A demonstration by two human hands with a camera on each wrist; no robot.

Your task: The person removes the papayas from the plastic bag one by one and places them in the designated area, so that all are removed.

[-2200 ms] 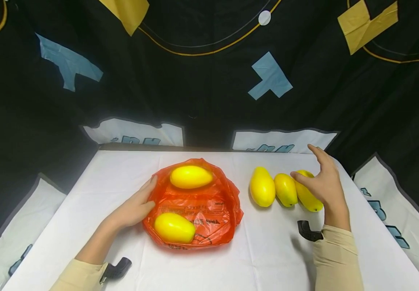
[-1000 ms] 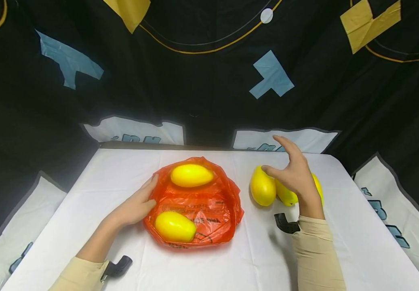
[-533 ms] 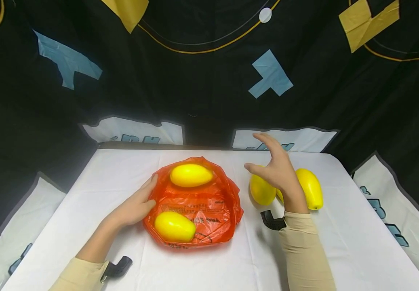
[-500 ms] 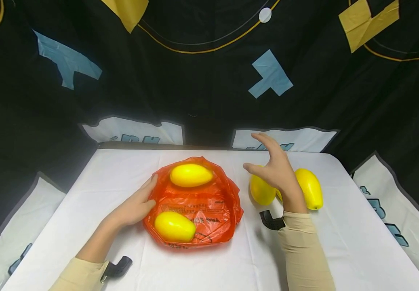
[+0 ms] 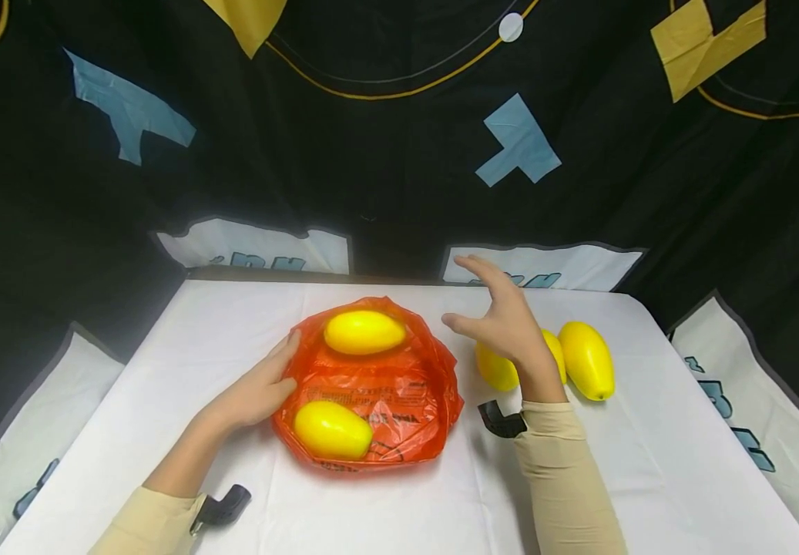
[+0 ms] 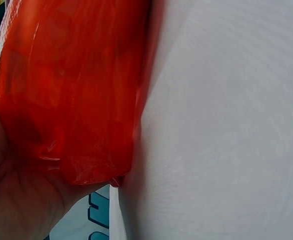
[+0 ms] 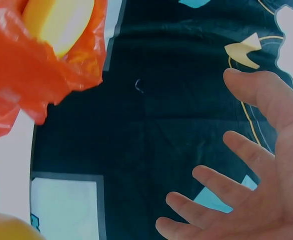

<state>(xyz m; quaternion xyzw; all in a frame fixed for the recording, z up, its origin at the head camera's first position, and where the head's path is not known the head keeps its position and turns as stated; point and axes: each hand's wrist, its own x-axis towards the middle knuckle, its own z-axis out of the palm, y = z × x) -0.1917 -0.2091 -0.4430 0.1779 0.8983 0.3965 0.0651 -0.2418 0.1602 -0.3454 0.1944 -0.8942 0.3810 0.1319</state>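
A red plastic bag (image 5: 399, 385) stands with its mouth spread wide on the table. Two smooth yellow fruits, like mangoes, are inside: one at the far side (image 5: 364, 332), another at the near side (image 5: 333, 430). My left hand (image 5: 253, 393) rests along the bag's left side, fingers extended. In the left wrist view, the bag wall (image 6: 71, 100) lies against the palm. My right hand (image 5: 499, 320), fingers spread and holding nothing, hovers between the bag and three more mangoes. It partly covers the left mango (image 5: 496, 368) and the middle one (image 5: 555, 351); the right mango (image 5: 586, 361) shows fully.
The white-covered table (image 5: 371, 512) reaches back to a black curtain (image 5: 385, 169) with blue and gold patches. Each wrist carries a black camera mount, the left one (image 5: 222, 506) low over the table and the right one (image 5: 501, 420) near the mangoes.
My right hand has moved left from over the rightmost mango, past the row, toward the bag, its fingers staying spread. The left hand, bag and mangoes keep their places.
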